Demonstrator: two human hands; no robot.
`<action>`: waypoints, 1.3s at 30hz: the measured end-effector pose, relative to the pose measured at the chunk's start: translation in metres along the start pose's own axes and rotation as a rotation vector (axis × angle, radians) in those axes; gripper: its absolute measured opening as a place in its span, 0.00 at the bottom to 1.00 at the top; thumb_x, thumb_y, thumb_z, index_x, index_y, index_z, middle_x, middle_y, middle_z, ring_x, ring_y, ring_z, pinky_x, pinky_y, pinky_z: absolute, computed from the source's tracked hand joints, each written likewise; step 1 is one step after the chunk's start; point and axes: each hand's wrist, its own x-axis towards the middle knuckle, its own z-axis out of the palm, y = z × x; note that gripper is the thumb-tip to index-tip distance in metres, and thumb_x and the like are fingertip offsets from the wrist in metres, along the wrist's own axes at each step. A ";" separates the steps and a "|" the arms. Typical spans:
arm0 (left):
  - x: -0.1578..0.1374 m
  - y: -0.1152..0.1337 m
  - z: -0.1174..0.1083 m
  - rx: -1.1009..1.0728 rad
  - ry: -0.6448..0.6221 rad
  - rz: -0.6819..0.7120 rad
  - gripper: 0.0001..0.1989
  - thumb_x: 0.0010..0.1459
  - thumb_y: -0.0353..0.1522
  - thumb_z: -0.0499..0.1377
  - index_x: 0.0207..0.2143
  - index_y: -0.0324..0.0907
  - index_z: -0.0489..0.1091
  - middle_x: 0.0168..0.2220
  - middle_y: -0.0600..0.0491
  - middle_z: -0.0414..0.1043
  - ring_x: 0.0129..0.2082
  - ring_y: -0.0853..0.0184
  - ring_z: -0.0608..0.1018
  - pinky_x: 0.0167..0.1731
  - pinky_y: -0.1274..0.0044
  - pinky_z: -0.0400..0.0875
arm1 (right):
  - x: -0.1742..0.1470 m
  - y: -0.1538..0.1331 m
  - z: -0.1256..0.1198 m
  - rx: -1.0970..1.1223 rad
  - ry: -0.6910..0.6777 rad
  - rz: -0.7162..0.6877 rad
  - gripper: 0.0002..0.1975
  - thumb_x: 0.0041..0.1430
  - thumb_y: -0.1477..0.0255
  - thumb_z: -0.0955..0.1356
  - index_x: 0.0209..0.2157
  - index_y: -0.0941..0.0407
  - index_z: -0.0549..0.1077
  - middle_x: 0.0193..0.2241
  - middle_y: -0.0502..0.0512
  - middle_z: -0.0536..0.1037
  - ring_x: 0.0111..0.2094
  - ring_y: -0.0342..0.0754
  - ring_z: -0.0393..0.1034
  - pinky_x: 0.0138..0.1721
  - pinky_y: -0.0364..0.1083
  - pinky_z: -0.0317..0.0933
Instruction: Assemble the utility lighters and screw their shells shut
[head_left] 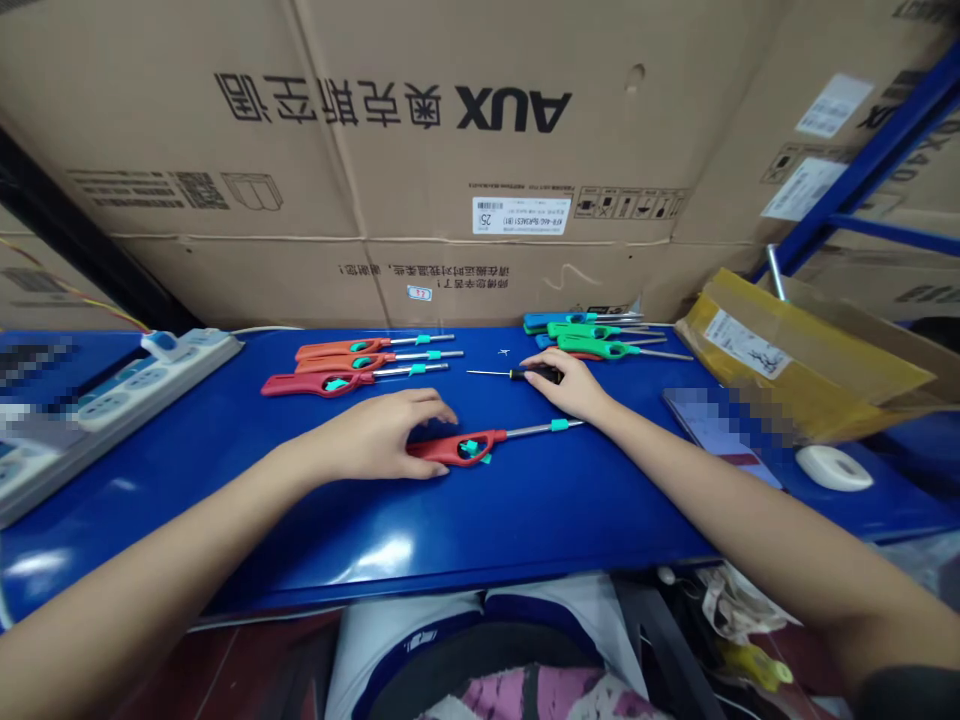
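A red long-nosed lighter point(491, 440) lies on the blue table, its metal tube pointing right with a turquoise piece on it. More turquoise shows in its trigger opening. My left hand point(386, 435) is curved around the lighter's rear end, thumb below and fingers above, with a gap between them; the palm hides the handle's end. My right hand point(570, 385) has its fingers on the black handle of a small screwdriver point(517, 375), whose thin shaft points left, low over the tabletop. Tiny pale bits point(503, 351) lie just beyond the screwdriver.
Several orange and red lighters point(330, 383) lie at back left, and green and blue ones point(600, 346) at back right. A white power strip point(124, 390) borders the left. A yellow-taped carton point(810, 360), a phone-like slab point(712, 430) and a white oval object point(834, 468) stand right. Large cardboard point(420, 190) walls the back.
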 end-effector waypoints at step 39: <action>0.007 -0.002 0.055 -0.299 0.350 -0.102 0.42 0.55 0.41 0.70 0.67 0.47 0.57 0.60 0.48 0.71 0.55 0.58 0.78 0.56 0.67 0.74 | -0.019 -0.063 -0.004 -0.172 -0.300 -0.097 0.14 0.72 0.66 0.62 0.36 0.55 0.75 0.35 0.55 0.81 0.37 0.51 0.74 0.40 0.49 0.63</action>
